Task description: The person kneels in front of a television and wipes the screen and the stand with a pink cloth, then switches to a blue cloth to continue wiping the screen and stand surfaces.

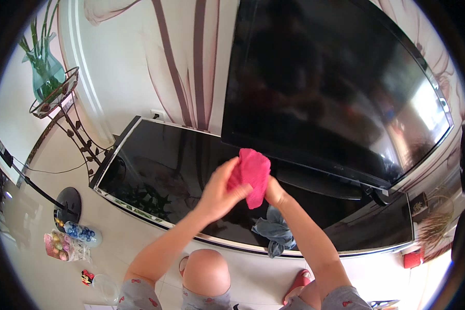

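A folded pink cloth (pixel 255 176) is held between both hands above a glossy black TV stand (pixel 193 155). My left hand (pixel 223 192) grips its left side, with the thumb across the front; this hand is slightly blurred. My right hand (pixel 274 192) holds the cloth from the right, its fingers partly hidden behind it. Below the right hand, a crumpled grey-blue cloth (pixel 276 230) lies on the front edge of the stand. A large flat-screen television (pixel 325 89) stands on the stand, behind and to the right of the hands.
At the left, a wire plant stand (pixel 79 135) carries a glass vase (pixel 46 73) with green stems. A round black base (pixel 68 205), a blue-patterned bottle (pixel 83 232) and a bag of wrapped items (pixel 62 246) are on the floor. A red object (pixel 412 259) lies at the right.
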A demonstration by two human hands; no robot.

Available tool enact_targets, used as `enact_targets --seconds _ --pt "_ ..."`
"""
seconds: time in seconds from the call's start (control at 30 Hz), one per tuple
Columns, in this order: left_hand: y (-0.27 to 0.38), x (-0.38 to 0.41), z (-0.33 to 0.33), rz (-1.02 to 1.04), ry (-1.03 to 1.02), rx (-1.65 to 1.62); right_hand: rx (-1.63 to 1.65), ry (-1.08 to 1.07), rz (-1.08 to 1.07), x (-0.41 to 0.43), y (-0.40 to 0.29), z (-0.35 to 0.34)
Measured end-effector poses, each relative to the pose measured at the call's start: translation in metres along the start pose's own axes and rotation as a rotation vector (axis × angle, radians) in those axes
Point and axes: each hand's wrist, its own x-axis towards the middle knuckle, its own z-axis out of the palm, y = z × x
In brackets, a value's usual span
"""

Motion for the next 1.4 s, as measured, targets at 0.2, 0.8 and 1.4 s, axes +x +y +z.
enact_targets --seconds 0.2,0.8,1.4 --pt "-0.058 -0.005 0.015 -0.342 -0.034 -0.605 -0.725 -0.055 0.023 0.005 -0.007 0.020" --pt "0.148 0.461 -0.091 0.353 0.070 -0.738 -1.573 0.010 -0.301 -0.105 0.107 -0.003" --pt "-0.008 0.326 -0.049 0.050 -0.066 -0.731 -1.572 0.018 -0.323 -0.104 0.106 -0.004"
